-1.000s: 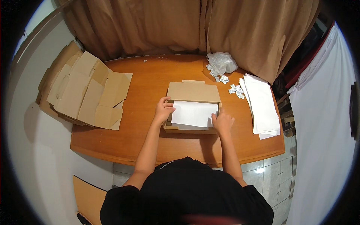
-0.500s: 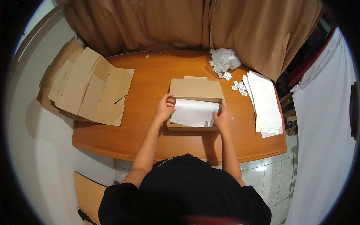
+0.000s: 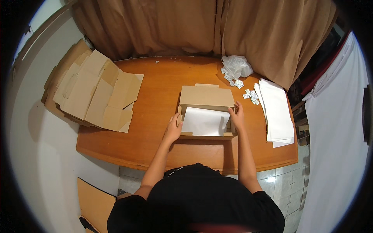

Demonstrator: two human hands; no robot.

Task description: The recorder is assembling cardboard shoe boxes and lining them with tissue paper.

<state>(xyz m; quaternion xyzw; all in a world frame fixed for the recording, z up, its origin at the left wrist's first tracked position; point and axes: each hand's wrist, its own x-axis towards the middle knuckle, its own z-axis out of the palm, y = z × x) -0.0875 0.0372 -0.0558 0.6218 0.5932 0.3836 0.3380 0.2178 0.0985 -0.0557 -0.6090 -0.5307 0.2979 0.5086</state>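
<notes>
A cardboard box [image 3: 208, 137] stands on the table in front of me with its lid [image 3: 208, 95] raised at the far side. White paper [image 3: 204, 121] lies inside it, curling up a little at its right end. My left hand [image 3: 173, 129] is closed on the box's left wall, next to a small side flap. At the right wall, my right hand [image 3: 237, 116] holds the box near its far corner, thumb to the inner side and fingers outside.
Flattened cardboard boxes [image 3: 91, 89] are stacked at the left of the wooden table [image 3: 155, 155]. On the right lies a pile of white paper sheets [image 3: 278, 112]. Small white packets [image 3: 251, 96] lie beside it, near a clear plastic bag [image 3: 237, 66]. Brown curtains [image 3: 155, 27] hang behind.
Both hands have left the paper's edges and moved outward to the box's side walls. The paper now sits lower in the box. The whole view has shifted slightly.
</notes>
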